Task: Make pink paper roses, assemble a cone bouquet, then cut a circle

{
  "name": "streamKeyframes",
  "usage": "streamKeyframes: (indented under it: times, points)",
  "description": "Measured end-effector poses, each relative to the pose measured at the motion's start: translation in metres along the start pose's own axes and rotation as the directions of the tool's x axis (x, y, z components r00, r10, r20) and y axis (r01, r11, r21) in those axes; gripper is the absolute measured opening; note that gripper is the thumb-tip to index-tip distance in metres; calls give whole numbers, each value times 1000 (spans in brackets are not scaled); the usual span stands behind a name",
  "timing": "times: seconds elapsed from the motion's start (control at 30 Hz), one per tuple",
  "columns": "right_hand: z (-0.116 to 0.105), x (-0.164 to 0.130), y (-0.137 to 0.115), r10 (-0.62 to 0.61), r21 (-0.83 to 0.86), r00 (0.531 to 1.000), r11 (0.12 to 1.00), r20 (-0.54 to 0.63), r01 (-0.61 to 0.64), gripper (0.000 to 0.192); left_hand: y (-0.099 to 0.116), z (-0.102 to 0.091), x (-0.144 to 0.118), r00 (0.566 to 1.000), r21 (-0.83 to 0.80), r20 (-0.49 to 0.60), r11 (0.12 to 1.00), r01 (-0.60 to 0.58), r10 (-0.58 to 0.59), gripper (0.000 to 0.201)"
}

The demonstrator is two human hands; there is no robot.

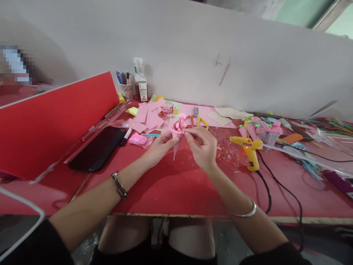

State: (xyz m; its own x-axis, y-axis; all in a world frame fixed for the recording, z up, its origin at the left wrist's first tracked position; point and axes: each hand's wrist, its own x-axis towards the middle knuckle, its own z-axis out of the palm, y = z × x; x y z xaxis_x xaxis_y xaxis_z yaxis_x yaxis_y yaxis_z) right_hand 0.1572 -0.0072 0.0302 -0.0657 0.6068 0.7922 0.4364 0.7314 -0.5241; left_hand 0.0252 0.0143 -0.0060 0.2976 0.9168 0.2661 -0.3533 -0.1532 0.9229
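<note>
Both hands meet over the middle of the red table (171, 187) around a small pink paper cone (177, 138) with a pink ball at its top. My left hand (158, 147) grips the cone's left side from below. My right hand (201, 145) pinches the cone's upper rim with fingertips. The cone's tip points down, a little above the tabletop. A loose pile of pink paper pieces (150, 116) lies just behind the hands.
A yellow glue gun (249, 147) with a black cord stands to the right. Scissors (198, 116) lie behind the hands. A black phone (97, 149), a red divider board (55, 117), a pen cup (127, 88), a bottle (140, 81) and finished paper cones (261, 130) surround the spot.
</note>
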Motion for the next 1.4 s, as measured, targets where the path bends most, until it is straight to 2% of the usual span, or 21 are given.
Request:
streamKeyframes:
  times: [0.17,0.4,0.57,0.63,0.7,0.8,0.9,1.1,1.3,1.4]
  points:
    - [1,0,1,29,5,1000,1000,-7,-29,10,1,0,0,1000,46,-2,999,-7,7,26]
    - [1,-2,0,-8,35,1000,999,-2,8,9,0,-1,-1,998,43,44,998,-52,50,26]
    - [0,-3,-1,-6,55,998,998,-54,9,11,2,0,0,994,194,-18,976,-98,103,29]
    - [0,-4,0,24,71,995,997,-94,-17,10,6,0,0,984,343,-71,931,-127,160,30]
    - [0,-3,2,75,87,988,994,-132,-64,9,10,0,-1,963,496,-81,849,-184,256,29]
    - [0,-2,6,166,119,972,982,-168,-147,9,13,-1,-2,926,611,-1,733,-298,378,28]
    - [0,0,8,242,169,952,963,-187,-211,9,13,-1,-4,920,631,75,696,-342,384,30]
    - [-1,3,9,302,187,941,944,-155,-272,9,12,-1,-3,941,578,147,746,-332,305,30]
    - [1,2,12,325,229,946,920,0,-317,7,7,-2,-2,955,359,209,892,-274,209,29]
    - [3,1,18,341,266,929,891,144,-369,6,5,-2,-3,967,247,191,945,-214,169,31]
